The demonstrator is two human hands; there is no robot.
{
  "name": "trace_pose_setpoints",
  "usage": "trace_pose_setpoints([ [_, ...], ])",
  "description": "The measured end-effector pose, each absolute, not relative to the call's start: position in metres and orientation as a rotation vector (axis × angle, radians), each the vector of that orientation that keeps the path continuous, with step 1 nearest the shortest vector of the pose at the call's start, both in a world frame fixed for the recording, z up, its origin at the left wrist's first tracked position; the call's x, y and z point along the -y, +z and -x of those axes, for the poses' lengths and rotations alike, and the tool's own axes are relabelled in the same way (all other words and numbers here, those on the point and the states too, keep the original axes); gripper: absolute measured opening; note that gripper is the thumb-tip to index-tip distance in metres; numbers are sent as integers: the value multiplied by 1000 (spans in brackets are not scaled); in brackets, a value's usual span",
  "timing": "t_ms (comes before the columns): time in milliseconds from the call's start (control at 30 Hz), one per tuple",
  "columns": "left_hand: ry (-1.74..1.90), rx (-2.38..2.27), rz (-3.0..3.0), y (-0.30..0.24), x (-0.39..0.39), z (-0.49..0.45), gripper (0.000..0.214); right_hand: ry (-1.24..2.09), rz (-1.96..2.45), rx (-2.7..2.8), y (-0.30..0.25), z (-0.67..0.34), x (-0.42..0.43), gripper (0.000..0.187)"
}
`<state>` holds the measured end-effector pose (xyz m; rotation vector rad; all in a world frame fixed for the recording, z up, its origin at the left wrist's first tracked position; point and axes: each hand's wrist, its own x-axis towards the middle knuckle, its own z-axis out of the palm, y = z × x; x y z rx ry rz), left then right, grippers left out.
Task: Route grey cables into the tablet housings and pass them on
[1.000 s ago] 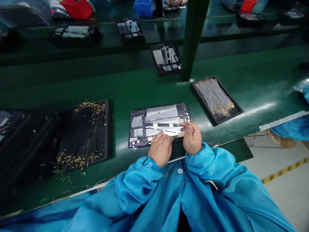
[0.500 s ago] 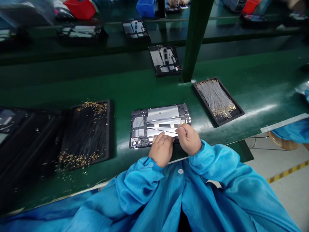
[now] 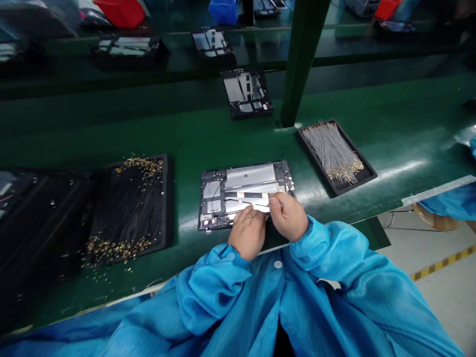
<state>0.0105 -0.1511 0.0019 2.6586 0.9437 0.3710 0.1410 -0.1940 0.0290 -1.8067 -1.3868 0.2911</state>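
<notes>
An opened tablet frame point(image 3: 245, 194) lies flat on the green conveyor belt point(image 3: 178, 134), with silver foil panels and thin black wires inside. My left hand point(image 3: 247, 233) rests its fingertips on the lower edge of a pale foil strip point(image 3: 249, 205). My right hand point(image 3: 288, 216) pinches the right end of that strip, close to my left hand. Both hands hide the frame's lower middle edge.
A black tray of grey cables with gold tips point(image 3: 334, 156) sits to the right. Left, a black tray point(image 3: 130, 208) holds dark cables and scattered gold bits. A green post point(image 3: 303, 59) rises behind. Another tablet frame point(image 3: 246, 93) lies beyond. A blue sleeve point(image 3: 446, 208) shows far right.
The foil strip, raised earlier at its right end, now lies flatter on the frame. My right hand has moved left toward my left hand. The farther tablet frame has shifted left.
</notes>
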Motion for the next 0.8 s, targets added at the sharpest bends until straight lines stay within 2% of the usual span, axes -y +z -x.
trace_pose_setpoints([
  [133,341,-938,-2649,2,154,-12,25,162,1794,1461,23,-136,191,31],
  [233,291,-965,-2625,6,154,-16,25,208,1785,1380,19,-136,188,30],
  [400,245,-1070,-2596,25,115,0,24,598,1843,799,27,-161,190,38],
  [533,393,-1812,-2188,36,78,40,35,812,1930,398,30,-190,208,50],
  [667,189,-1715,-1764,29,79,66,31,1188,2016,397,27,-197,229,51],
  [800,542,-1691,-1268,19,79,65,29,1567,1758,340,27,-189,240,41],
])
